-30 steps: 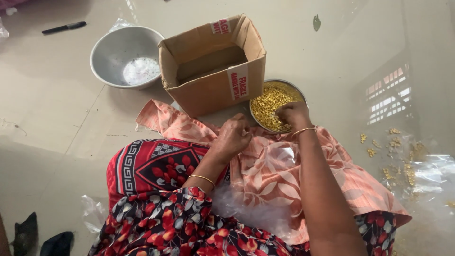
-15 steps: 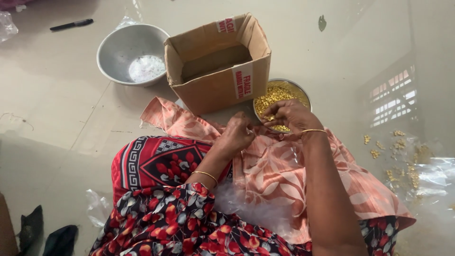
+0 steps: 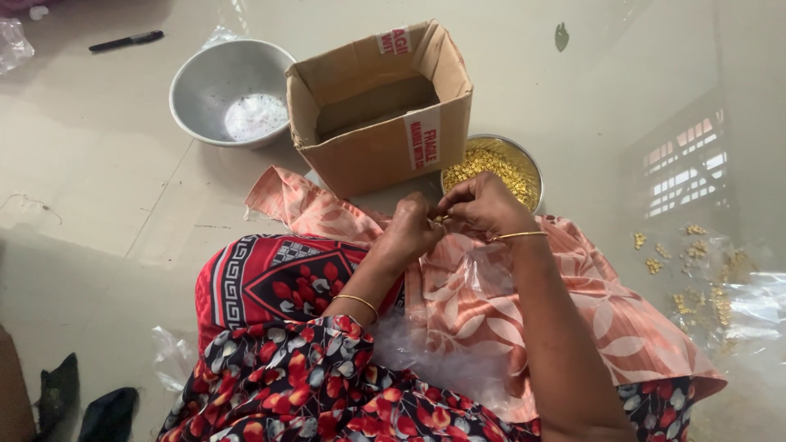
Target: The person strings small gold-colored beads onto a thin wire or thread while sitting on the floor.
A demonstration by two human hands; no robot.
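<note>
Fingertips of both hands meet over a small gold-coloured piece (image 3: 440, 219), held just above the person's lap and in front of the round steel bowl of small gold-coloured pieces (image 3: 499, 168). The left hand (image 3: 413, 229) is curled, its fingers pressed together on the piece from the left. The right hand (image 3: 483, 205) arches over from the right, pinching the same piece between thumb and fingers; the piece itself is too small to tell its shape. Each wrist wears a thin gold bangle.

Under the hands lies a peach cloth with a pale leaf pattern (image 3: 573, 303), spread across the lap and reaching onto the floor, with a sheet of clear crinkled plastic (image 3: 442, 352) over part of it. The steel bowl sits on the floor just beyond the right hand, touching or nearly touching the open brown cardboard box (image 3: 381, 110) to its left. Left of the box, well apart from the hands, stands a larger grey metal bowl holding a little white powder (image 3: 229, 94). A black pen (image 3: 127, 40) lies on the pale tiled floor (image 3: 98, 180) near the top left. To the right, more gold-coloured pieces lie scattered on clear plastic bags (image 3: 712, 286).
</note>
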